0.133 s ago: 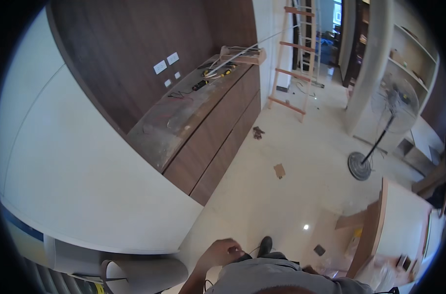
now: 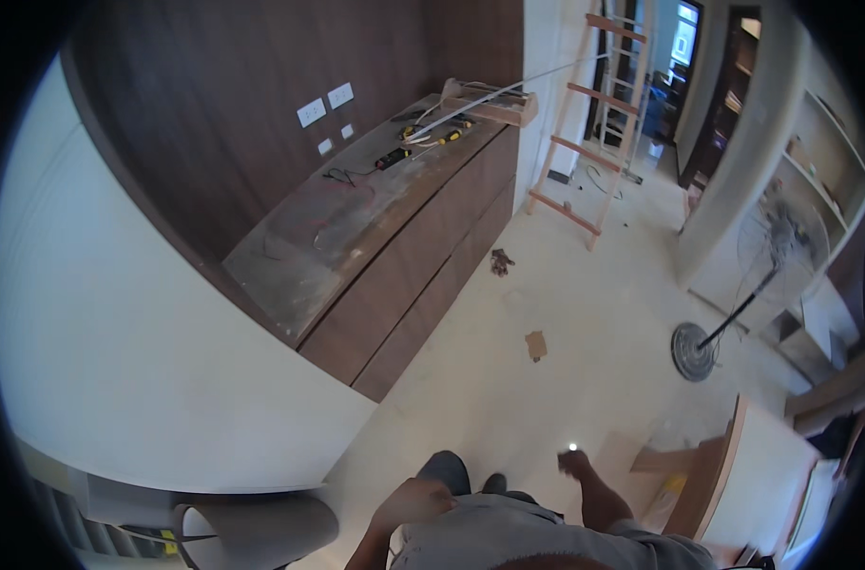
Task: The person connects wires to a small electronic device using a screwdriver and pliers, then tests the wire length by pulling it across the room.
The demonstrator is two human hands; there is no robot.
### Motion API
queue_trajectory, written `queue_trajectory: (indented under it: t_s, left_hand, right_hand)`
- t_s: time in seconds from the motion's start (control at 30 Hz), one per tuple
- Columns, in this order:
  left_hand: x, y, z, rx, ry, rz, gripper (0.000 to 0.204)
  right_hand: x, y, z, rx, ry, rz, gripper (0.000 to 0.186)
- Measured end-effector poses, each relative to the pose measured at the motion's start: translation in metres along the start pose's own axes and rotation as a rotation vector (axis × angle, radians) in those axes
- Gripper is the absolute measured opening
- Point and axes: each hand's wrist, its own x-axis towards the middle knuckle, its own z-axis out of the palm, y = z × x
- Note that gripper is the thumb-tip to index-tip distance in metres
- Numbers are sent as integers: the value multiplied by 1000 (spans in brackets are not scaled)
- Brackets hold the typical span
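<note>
Nothing shows in either hand. The left hand is curled loosely by the person's waist. The right hand is closed in a fist over the pale floor; I cannot tell if it pinches something small. Nearest lies a flat cardboard sheet, probably light and bendy, best grabbed by an edge. Farther off stand a long brown cabinet, a ladder and a fan.

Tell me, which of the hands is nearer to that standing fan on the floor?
Right. The right hand is raised over the floor, down-left of the fan; the left hand sits farther left, close to the person's body.
</note>
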Motion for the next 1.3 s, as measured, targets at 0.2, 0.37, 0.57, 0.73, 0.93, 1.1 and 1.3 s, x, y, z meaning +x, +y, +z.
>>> queue_trajectory:
  t_s: [0.2, 0.37, 0.57, 0.73, 0.93, 1.1, 1.3]
  left_hand:
    - [141, -45, -98, -45, 6, -31, 27]
    - [301, -45, -236, -148, -1, 4, 26]
    - [456, -21, -410, 6, 264, 269, 26]
    - [564, -25, -489, 3, 444, 178, 21]
    - [647, -33, -507, -332, 760, 11, 15]
    - [676, -23, -498, -473, 1069, -233, 14]
    - [709, -26, -511, -597, 1436, -370, 18]
  right_hand:
    - [150, -280, -127, 507, 35, -343, 26]
    - [209, -343, -164, 614, 2, -1, 30]
    - [231, -393, -213, 539, 2, 293, 29]
    - [298, -524, -321, 607, -163, -14, 35]
    - [403, -815, -443, 194, -775, -634, 32]
    - [450, -1015, -442, -271, -748, -1103, 29]
    - [475, -1121, -387, -652, -141, -1811, 48]
